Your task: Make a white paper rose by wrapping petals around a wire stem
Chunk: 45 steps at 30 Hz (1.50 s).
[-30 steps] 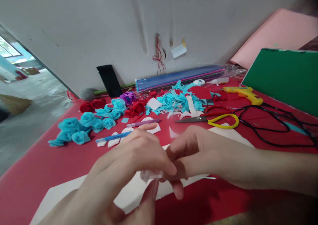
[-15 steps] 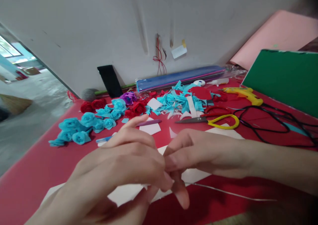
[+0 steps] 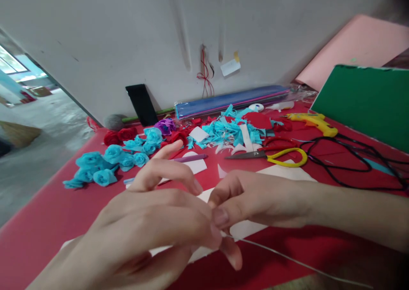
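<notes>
My left hand [image 3: 150, 221] and my right hand [image 3: 252, 200] meet fingertip to fingertip low in the middle of the head view. Both pinch the same small piece, which the fingers hide. A thin white wire [image 3: 287, 258] runs from the pinch down to the right. Under the hands lies a white sheet of paper [image 3: 284, 172] on the red table [image 3: 47, 221]. My left index finger sticks up above the pinch.
Blue paper roses [image 3: 105, 164], red roses [image 3: 119, 135] and a purple one [image 3: 164, 126] lie at the left back. Blue paper scraps [image 3: 223, 130], yellow-handled scissors [image 3: 275, 154], a yellow glue gun [image 3: 315, 121] with black cord [image 3: 354, 153], pens, green [image 3: 364, 98] and pink sheets are around.
My hands closed tighter over the small white piece, so it no longer shows. The thin wire has come into view, trailing longer to the right. My left hand rose slightly.
</notes>
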### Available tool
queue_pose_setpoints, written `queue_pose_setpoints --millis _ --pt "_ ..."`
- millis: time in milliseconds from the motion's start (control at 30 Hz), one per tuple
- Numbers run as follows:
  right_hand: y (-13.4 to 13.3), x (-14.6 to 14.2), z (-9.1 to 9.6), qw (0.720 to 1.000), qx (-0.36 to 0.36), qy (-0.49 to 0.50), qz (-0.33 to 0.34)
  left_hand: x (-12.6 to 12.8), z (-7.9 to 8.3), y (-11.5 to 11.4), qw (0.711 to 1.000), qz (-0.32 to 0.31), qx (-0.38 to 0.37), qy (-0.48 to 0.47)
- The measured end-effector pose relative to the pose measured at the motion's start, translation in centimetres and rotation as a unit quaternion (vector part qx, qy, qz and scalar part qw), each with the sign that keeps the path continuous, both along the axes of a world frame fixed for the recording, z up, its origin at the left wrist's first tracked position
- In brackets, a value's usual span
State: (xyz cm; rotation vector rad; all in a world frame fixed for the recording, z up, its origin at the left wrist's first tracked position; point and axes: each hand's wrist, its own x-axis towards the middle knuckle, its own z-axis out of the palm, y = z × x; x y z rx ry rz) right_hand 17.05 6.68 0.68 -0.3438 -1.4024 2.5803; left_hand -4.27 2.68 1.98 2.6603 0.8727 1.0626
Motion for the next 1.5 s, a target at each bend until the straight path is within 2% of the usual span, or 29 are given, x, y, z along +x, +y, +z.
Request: queue_pose_setpoints --millis 67,100,200,333,567,733,933,1067,1167,1267,1367,1500 --pt "0.1 0.0 -0.3 1.0 -0.003 0.003 0.001 0.6 0.6 0.2 0.994 -0.056 0.039 0.083" --pt "0.3 0.0 -0.5 1.0 -0.008 0.008 -0.002 0.9 0.7 0.3 0.992 -0.064 0.05 0.097" --pt "0.8 -0.1 -1.2 1.0 -0.009 0.011 -0.024 1.4 0.7 0.9 0.996 -0.049 0.032 0.071" --pt "1.7 -0.1 -1.6 0.997 0.041 -0.038 -0.059 1.4 0.0 2.0 0.996 -0.068 -0.015 0.052" --pt "2.2 0.1 -1.3 0.982 0.144 -0.076 -0.091 1.5 -1.2 2.4 0.997 -0.013 -0.058 0.045" --pt "2.2 0.3 -1.0 0.974 0.192 -0.085 -0.082 1.6 -1.1 2.0 0.996 -0.021 -0.042 0.07" --pt "2.1 0.3 -0.4 0.955 0.27 -0.097 -0.072 1.5 -0.6 1.6 0.995 0.002 -0.042 0.085" --pt "1.7 0.5 0.1 0.915 0.375 -0.121 -0.082 1.8 -0.5 1.6 0.998 0.003 -0.036 0.059" --pt "1.4 0.4 0.4 0.865 0.479 -0.068 -0.133 2.3 -0.7 1.2 0.998 0.006 -0.02 -0.063" --pt "1.2 0.2 0.4 0.825 0.529 0.026 -0.198 2.9 -0.7 0.6 0.984 0.04 -0.034 -0.171" --pt "1.1 0.0 0.1 0.796 0.547 0.081 -0.249 3.5 -0.4 0.1 0.983 0.08 -0.068 -0.152" --pt "0.7 -0.2 -0.5 0.753 0.582 0.12 -0.283 3.7 -0.2 -0.2 0.982 0.07 -0.1 -0.145"
